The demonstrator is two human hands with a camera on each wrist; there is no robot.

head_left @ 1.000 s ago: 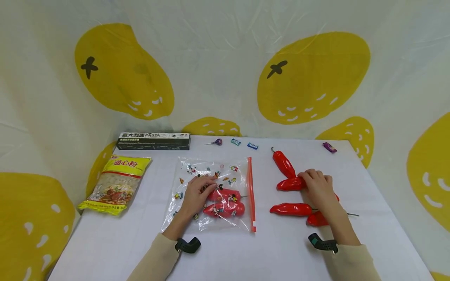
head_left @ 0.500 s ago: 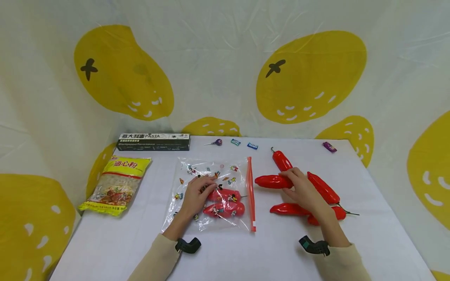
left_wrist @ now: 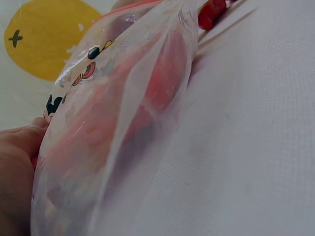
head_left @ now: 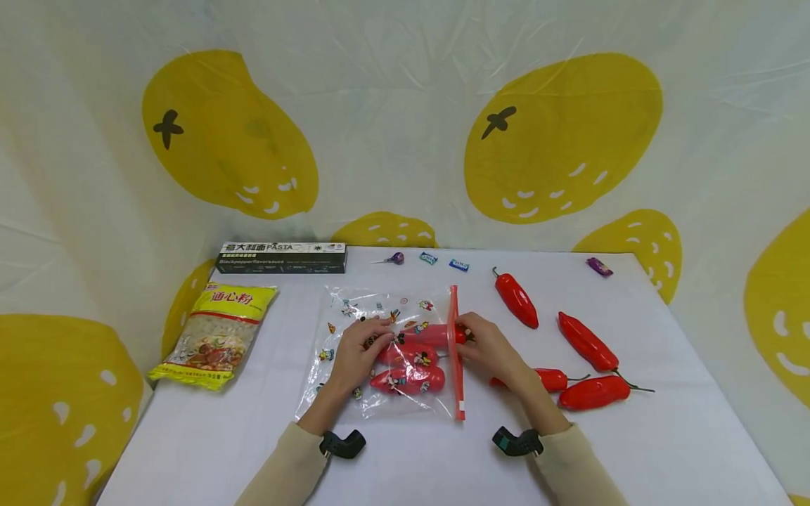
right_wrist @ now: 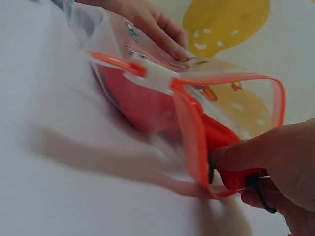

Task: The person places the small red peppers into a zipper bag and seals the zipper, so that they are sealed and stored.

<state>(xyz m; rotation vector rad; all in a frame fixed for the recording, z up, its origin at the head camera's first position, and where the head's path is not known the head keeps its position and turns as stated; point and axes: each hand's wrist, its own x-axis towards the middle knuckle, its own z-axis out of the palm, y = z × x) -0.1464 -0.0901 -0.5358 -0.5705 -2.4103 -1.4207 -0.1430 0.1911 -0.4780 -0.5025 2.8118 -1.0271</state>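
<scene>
A clear zip bag [head_left: 344,309] with cartoon prints and a red slider edge lies flat-ish on the table, its mouth facing right. Two red peppers [head_left: 408,379] show through its plastic. On the bag's upper side rests my left hand [head_left: 354,351], fingers relaxed. At the mouth, my right hand [head_left: 493,348] grips another red pepper [head_left: 430,335] near its stem end; the pepper's front part is inside the bag. In the right wrist view the red rim [right_wrist: 192,137] gapes around this pepper, and its dark stem [right_wrist: 261,194] sticks out by the fingers.
Several more red peppers [head_left: 515,301] lie on the right of the table. A yellow pasta bag [head_left: 221,330] and a black pasta box [head_left: 281,258] stand at the left. Along the back are a lollipop [head_left: 396,258] and wrapped candies [head_left: 459,265].
My right hand has carried a red pepper leftward from the loose ones and pushed it partly through the bag's mouth. My left hand has stayed on the bag.
</scene>
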